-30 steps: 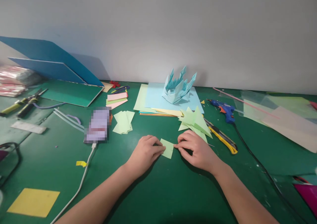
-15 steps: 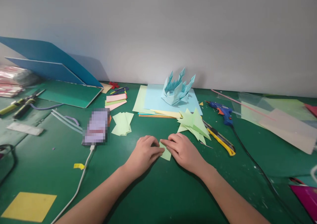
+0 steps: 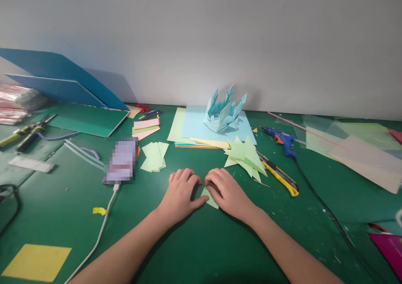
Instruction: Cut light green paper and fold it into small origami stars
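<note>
Both my hands rest on the green mat, pressed together over a small light green paper piece (image 3: 210, 198). My left hand (image 3: 181, 194) has its fingers curled and its thumb on the paper's near left edge. My right hand (image 3: 228, 191) covers most of the paper with bent fingers, so only a small corner shows between the hands. A pile of folded light green paper triangles (image 3: 245, 155) lies just beyond my right hand. A stack of light green paper rectangles (image 3: 153, 156) lies beyond my left hand.
A blue folded paper crown (image 3: 223, 110) stands on coloured sheets (image 3: 191, 127) at the back. A yellow utility knife (image 3: 278, 171) and a blue glue gun (image 3: 283, 140) with its cord lie at right. A phone (image 3: 121, 160) on a white cable lies at left, pliers (image 3: 25, 132) farther left.
My right hand has slid left over the green paper piece until it meets my left hand. The paper, earlier mostly uncovered between the hands, is now almost hidden.
</note>
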Motion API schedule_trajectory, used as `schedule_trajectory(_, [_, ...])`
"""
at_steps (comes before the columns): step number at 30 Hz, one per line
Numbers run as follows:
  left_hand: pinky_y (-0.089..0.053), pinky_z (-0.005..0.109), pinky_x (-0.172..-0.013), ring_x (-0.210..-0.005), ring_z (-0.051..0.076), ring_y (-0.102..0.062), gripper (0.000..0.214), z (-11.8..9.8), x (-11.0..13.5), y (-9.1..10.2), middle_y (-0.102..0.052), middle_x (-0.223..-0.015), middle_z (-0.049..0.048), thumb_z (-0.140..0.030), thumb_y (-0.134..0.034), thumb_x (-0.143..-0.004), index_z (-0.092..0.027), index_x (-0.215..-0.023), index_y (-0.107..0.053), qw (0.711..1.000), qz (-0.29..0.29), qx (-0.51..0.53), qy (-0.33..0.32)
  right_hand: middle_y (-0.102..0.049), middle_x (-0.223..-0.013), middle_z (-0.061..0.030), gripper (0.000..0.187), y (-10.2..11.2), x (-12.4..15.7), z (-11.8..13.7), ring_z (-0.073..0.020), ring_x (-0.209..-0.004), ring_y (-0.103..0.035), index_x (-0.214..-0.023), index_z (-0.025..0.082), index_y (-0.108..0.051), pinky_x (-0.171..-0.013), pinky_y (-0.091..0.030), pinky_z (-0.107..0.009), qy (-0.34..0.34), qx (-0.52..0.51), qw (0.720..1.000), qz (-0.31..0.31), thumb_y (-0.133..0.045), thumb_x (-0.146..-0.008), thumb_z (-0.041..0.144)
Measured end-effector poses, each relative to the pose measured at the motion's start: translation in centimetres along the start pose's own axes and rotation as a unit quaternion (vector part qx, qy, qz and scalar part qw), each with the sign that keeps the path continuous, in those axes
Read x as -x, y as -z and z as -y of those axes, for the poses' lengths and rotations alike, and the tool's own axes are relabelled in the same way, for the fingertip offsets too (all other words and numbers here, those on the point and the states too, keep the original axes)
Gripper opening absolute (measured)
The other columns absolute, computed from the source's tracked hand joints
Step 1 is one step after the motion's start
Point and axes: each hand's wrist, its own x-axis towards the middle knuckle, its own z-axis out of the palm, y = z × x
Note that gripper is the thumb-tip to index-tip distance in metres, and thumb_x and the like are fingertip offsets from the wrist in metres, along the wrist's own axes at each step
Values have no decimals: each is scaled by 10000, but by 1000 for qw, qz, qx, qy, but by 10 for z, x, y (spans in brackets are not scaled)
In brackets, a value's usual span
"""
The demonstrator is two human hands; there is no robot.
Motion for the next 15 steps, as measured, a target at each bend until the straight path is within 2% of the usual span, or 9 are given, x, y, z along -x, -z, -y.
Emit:
schedule_trajectory(4, [-382,404,-773,-905,250,-502,176,-1,0,2,-578,-954,58,-324,-643,-771,-189,-861,-574,1000,4,24,-1,-553,-755,-20,138,1,0,1,-173,-707,-489,-817,203,-514,-639,-408,-292,-37,-87,995,-33,-463,-822,75])
schedule_trajectory(7, [-388,370,-749,-826,210,-522,74,-1,-1,2,-597,-849,32,-258,-573,-810,-187,-792,-560,995,-13,96,24,-556,-767,-18,113,0,1,3,-150,-666,-506,-874,206,-559,-602,-424,-263,-81,-175,978,-80,-488,-825,134])
schedule_trajectory(12, [-382,241,-545,-584,121,-486,62,0,-4,-1,-534,-656,-29,-236,-523,-808,-191,-770,-544,948,-47,292,120,-581,-787,-35,174,-4,0,7,-152,-681,-540,-952,192,-618,-597,-454,-259,-118,-272,952,-80,-526,-813,244])
schedule_trajectory(15, [-387,221,-530,-569,106,-483,51,0,-4,-2,-517,-647,-43,-246,-547,-785,-196,-796,-540,930,-67,340,124,-599,-759,-35,210,-5,-1,9,-154,-656,-542,-942,184,-628,-587,-458,-267,-155,-317,933,-67,-555,-797,317])
